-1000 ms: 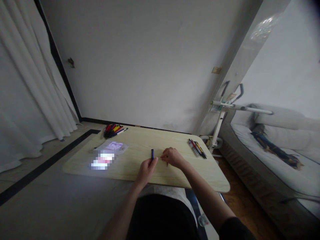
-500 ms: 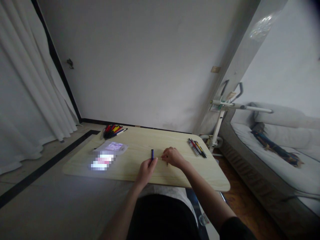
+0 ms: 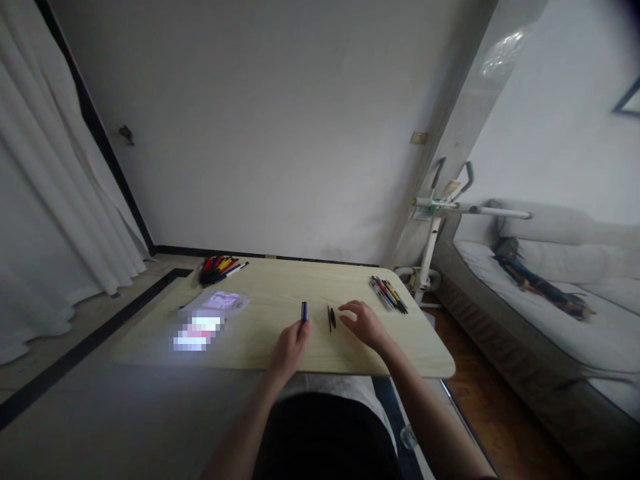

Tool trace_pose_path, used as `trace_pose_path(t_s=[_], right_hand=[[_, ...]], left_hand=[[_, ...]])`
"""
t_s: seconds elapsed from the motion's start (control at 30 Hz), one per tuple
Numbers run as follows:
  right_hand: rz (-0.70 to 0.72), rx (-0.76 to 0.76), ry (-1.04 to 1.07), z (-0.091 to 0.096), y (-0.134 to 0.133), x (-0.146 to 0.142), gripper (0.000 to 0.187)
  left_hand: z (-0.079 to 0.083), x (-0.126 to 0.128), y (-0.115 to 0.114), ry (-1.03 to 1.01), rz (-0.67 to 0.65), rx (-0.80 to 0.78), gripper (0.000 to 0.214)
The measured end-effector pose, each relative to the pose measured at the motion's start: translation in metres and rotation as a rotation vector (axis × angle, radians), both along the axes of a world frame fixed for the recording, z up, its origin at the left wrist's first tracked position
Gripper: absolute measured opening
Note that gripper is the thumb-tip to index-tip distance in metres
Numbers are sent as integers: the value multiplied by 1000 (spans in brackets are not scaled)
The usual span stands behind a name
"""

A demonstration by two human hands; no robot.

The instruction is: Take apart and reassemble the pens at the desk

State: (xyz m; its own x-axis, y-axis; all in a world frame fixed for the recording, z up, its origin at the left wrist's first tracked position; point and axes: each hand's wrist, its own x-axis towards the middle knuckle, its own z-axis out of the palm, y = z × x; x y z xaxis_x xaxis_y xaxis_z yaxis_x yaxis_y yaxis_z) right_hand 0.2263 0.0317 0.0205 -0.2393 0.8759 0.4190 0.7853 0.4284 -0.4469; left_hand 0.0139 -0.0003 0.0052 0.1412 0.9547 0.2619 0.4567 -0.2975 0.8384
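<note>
My left hand (image 3: 290,345) is closed around a dark blue pen piece (image 3: 304,311), which stands up out of the fist near the table's front edge. To its right, a thin dark refill-like stick (image 3: 329,319) and a short black pen part (image 3: 333,318) lie side by side on the wooden table (image 3: 280,280). Just right of them, my right hand (image 3: 363,323) hovers with thumb and fingers apart, holding nothing. What the black part is exactly is too small to tell.
A pile of coloured pens (image 3: 217,269) lies at the back left, partly in a clear bag (image 3: 220,301). Close by glows a blurred bright screen (image 3: 199,332). At the right lie several pens (image 3: 389,294). Beyond the table stand exercise equipment (image 3: 430,247) and a sofa (image 3: 505,293).
My right hand has opened and drawn back to the right, leaving the thin stick and black part on the table. My left hand still grips the blue pen piece.
</note>
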Motion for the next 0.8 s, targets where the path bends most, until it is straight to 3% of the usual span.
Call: trace_pose_path(t_s=[0.2, 0.4, 0.8], right_hand=[[-114, -21, 87, -10, -12, 11, 19], [-153, -1, 117, -18, -17, 8, 19], [-163, 12, 117, -16, -21, 9, 18]], left_hand=[[12, -5, 1, 387, 15, 96, 40], [21, -12, 13, 674, 92, 80, 41], [38, -1, 30, 914, 128, -84, 42]])
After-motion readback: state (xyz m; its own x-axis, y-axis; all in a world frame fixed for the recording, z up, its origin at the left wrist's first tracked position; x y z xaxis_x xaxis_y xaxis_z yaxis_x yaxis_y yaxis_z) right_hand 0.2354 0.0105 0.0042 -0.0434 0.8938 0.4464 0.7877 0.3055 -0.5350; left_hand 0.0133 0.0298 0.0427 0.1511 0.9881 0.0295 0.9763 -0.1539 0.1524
